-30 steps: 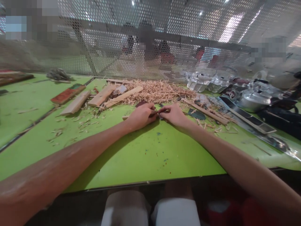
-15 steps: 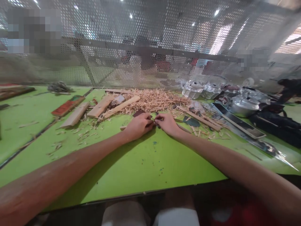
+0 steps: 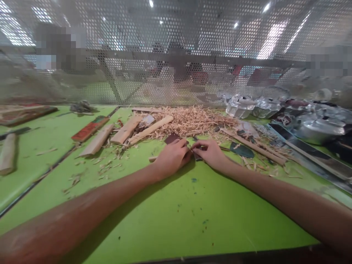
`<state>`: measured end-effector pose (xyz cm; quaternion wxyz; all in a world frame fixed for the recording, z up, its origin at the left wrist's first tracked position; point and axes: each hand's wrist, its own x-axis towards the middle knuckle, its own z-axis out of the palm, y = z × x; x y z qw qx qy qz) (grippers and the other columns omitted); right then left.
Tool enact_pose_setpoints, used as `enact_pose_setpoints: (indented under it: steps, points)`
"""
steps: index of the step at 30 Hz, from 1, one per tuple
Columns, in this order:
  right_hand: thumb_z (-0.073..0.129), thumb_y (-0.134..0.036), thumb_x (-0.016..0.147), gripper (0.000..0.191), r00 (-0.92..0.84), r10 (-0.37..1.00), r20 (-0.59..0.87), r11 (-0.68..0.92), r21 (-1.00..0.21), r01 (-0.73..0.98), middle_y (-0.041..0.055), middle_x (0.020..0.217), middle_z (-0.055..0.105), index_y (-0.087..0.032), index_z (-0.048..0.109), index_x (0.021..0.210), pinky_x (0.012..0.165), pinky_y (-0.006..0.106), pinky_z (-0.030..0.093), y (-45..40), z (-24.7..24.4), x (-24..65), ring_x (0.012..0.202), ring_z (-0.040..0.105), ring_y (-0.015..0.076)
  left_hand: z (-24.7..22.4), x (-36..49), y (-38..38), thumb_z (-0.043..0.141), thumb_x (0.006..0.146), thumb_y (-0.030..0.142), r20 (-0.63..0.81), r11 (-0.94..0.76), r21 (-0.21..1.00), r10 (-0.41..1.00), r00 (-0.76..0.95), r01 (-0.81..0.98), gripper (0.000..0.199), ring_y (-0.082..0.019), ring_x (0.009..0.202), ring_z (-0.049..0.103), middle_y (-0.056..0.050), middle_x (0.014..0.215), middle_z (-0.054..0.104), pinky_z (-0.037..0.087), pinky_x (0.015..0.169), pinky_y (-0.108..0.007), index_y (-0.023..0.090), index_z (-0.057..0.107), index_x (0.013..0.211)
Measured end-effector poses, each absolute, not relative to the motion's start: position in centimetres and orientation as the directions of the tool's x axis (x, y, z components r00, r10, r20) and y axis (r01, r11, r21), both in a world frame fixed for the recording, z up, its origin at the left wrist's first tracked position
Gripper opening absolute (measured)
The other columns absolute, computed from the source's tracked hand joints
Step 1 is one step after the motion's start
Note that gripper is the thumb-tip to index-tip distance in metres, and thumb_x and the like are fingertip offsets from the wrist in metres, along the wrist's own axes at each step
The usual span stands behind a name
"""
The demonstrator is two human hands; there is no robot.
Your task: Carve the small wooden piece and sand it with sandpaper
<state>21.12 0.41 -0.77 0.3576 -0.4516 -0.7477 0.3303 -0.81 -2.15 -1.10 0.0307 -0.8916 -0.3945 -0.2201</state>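
Over the green table, my left hand (image 3: 172, 158) is closed, its fingers curled down towards the fingertips of my right hand (image 3: 211, 154). My right hand is in a pinch, thumb against forefinger. What lies between the fingertips is too small and covered to make out. A dark brown sheet like sandpaper (image 3: 172, 138) lies just beyond my left hand. Under the right fingers shows a small dark piece (image 3: 197, 157). The pale end of a wooden stick (image 3: 152, 159) pokes out beside my left wrist.
Wood shavings (image 3: 189, 119) are heaped before a perforated metal screen (image 3: 176, 80). Wooden pieces (image 3: 97, 141) and a red-painted block (image 3: 90, 129) lie left. On the right are a dark green scrap (image 3: 242, 149), a long strip (image 3: 255, 146) and shiny wrapped bundles (image 3: 319, 124).
The view has swung left and tilted up a little, so the table things sit further right and lower. My hands stay together at the same spot, fingers still closed.
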Motion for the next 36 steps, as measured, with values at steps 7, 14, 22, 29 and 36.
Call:
enact_pose_setpoints:
  steps: [7, 14, 22, 29, 36]
  points:
    - [0.066, -0.016, 0.081, 0.018, -0.285, 0.933, 0.222, 0.339, -0.811, 0.477, 0.0022, 0.070, 0.075, -0.022, 0.083, 0.079, 0.069, 0.032, 0.055, 0.7, -0.4, 20.4, 0.065, 0.061, 0.0185, -0.9, -0.7, -2.2, 0.062, 0.119, 0.027, 0.375, -0.683, 0.068, 0.693, 0.615, 0.728, 0.029, -0.028, 0.109, 0.072, -0.013, 0.110, 0.074, 0.062, 0.091, -0.038, 0.015, 0.084, 0.102]
    - [0.065, -0.013, 0.079, 0.020, -0.270, 0.952, 0.145, 0.259, -0.852, 0.454, 0.0035, 0.071, 0.074, -0.022, 0.082, 0.074, 0.069, 0.034, 0.054, 1.3, -0.6, 20.3, 0.068, 0.063, 0.0203, -0.1, -0.3, -2.4, 0.059, 0.120, 0.027, 0.323, -0.663, 0.053, 0.719, 0.615, 0.747, 0.031, -0.030, 0.114, 0.074, -0.016, 0.114, 0.077, 0.064, 0.097, -0.041, 0.012, 0.084, 0.108]
    - [0.066, -0.010, 0.078, 0.019, -0.240, 0.945, 0.223, 0.313, -0.831, 0.460, -0.0002, 0.075, 0.074, -0.022, 0.080, 0.080, 0.074, 0.031, 0.055, 1.8, -1.2, 19.7, 0.074, 0.065, 0.0182, -0.1, -0.3, -2.5, 0.061, 0.119, 0.025, 0.323, -0.671, 0.076, 0.716, 0.618, 0.738, 0.026, -0.032, 0.117, 0.075, -0.018, 0.119, 0.078, 0.065, 0.098, -0.043, 0.012, 0.082, 0.112]
    - [0.065, -0.006, 0.077, 0.023, -0.282, 0.934, 0.217, 0.331, -0.822, 0.463, -0.0027, 0.071, 0.070, -0.020, 0.082, 0.084, 0.073, 0.029, 0.052, 1.8, -1.1, 20.1, 0.069, 0.062, 0.0163, -0.2, -0.5, -2.5, 0.062, 0.118, 0.025, 0.346, -0.664, 0.057, 0.714, 0.609, 0.746, 0.024, -0.030, 0.116, 0.076, -0.016, 0.116, 0.078, 0.066, 0.097, -0.040, 0.013, 0.083, 0.113]
    - [0.065, -0.006, 0.073, 0.021, -0.272, 0.927, 0.257, 0.365, -0.784, 0.502, -0.0005, 0.075, 0.074, -0.019, 0.081, 0.080, 0.072, 0.030, 0.049, 1.8, -0.6, 20.1, 0.072, 0.060, 0.0168, -0.4, -0.9, -2.3, 0.064, 0.118, 0.027, 0.377, -0.713, 0.053, 0.662, 0.647, 0.699, 0.028, -0.028, 0.107, 0.075, -0.014, 0.108, 0.076, 0.064, 0.090, -0.038, 0.015, 0.086, 0.104]
